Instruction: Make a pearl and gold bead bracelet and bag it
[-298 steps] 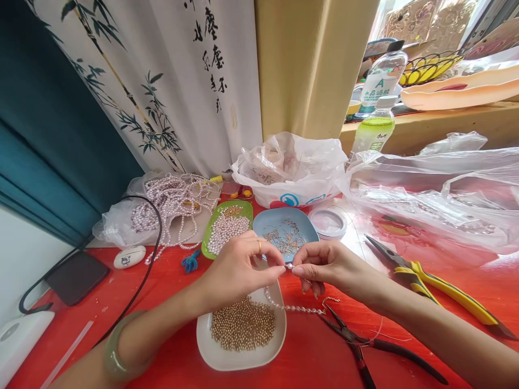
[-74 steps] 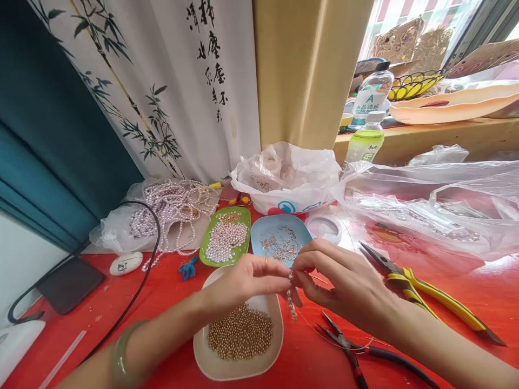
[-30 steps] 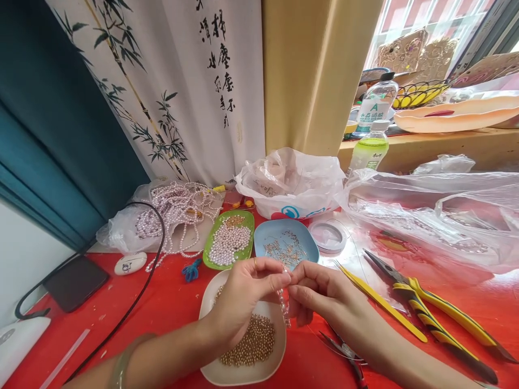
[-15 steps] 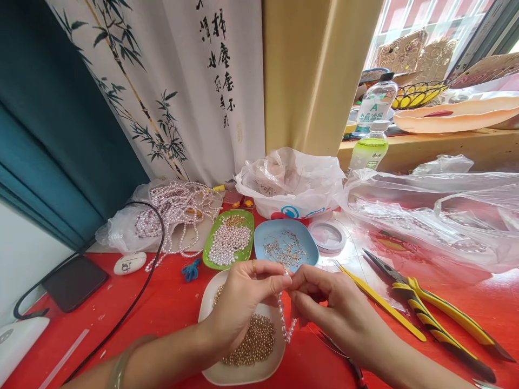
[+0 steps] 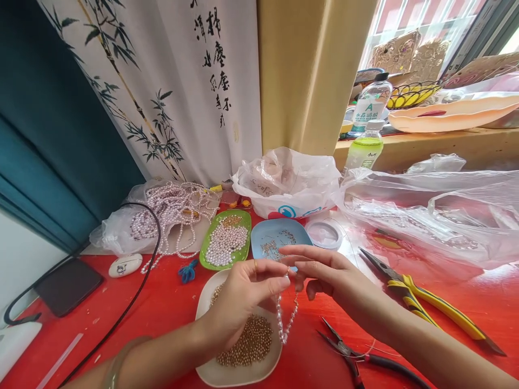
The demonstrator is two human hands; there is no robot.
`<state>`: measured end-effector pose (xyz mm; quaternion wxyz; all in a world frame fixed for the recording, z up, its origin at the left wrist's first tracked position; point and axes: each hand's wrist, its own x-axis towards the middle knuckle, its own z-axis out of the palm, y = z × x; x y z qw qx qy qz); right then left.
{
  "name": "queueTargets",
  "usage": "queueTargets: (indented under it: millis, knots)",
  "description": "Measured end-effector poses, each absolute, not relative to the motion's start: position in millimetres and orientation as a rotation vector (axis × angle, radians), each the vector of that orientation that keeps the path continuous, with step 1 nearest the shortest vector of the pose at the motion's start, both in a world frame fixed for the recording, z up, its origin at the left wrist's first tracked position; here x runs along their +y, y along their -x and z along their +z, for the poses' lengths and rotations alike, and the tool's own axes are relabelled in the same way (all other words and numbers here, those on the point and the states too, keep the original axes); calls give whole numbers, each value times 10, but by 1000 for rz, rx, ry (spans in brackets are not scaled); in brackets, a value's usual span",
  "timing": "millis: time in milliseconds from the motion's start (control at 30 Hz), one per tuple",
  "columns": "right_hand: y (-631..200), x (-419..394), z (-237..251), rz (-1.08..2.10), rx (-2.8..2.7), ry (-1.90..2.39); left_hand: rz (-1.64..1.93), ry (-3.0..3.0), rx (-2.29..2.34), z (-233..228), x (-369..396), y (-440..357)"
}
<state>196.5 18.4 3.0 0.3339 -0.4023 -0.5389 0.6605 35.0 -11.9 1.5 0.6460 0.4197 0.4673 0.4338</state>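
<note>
My left hand point(image 5: 247, 294) is closed, thumb and forefinger pinching one end of a short pearl bead strand point(image 5: 282, 329). The strand hangs in a loop beside the white tray, and its other side rises close to my right fingertips. Fingers stretched out and apart, my right hand point(image 5: 326, 273) is at the top of the loop; whether a fingertip touches the strand is unclear. Below my left hand lies a white tray point(image 5: 205, 354) of gold beads point(image 5: 253, 343), partly covered by the hand. Behind my fingers, a blue tray point(image 5: 302, 229) contains small metal findings.
A green tray point(image 5: 206, 243) of pearl and gold beads stands beside heaped pearl strands point(image 5: 170, 208). Black-handled pliers point(image 5: 344, 348) and yellow-black pliers point(image 5: 409, 286) lie at right. Plastic bags point(image 5: 287, 186) line the back. A black cable point(image 5: 138, 292) crosses the left side.
My right hand has risen and its fingers have spread from the pinch at the strand. My left hand keeps its hold. The yellow tweezers are now hidden; the black-handled pliers show more.
</note>
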Motion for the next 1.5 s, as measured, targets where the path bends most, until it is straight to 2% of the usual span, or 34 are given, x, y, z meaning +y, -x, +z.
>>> queueTargets:
  millis: [400,733,967,1167,1333,1500]
  knots:
    - [-1972,223,77,1446,-1347,1109,925,-880,1075,-7,-118,-324]
    - [-1993,280,25,1481,-1278,1094,804,-826,1042,-7,-104,-334]
    - [-2018,307,-2,1249,-1606,1255,814,-804,1040,-29,-92,-332]
    - [-1918,159,-9,1534,-1745,1261,892,-795,1063,-71,-68,-323]
    - [-1864,130,1,1810,-1499,1230,946,-761,1081,-97,-59,-311]
    - [-1856,98,43,1879,-1310,1224,957,-790,1066,-140,-64,-300]
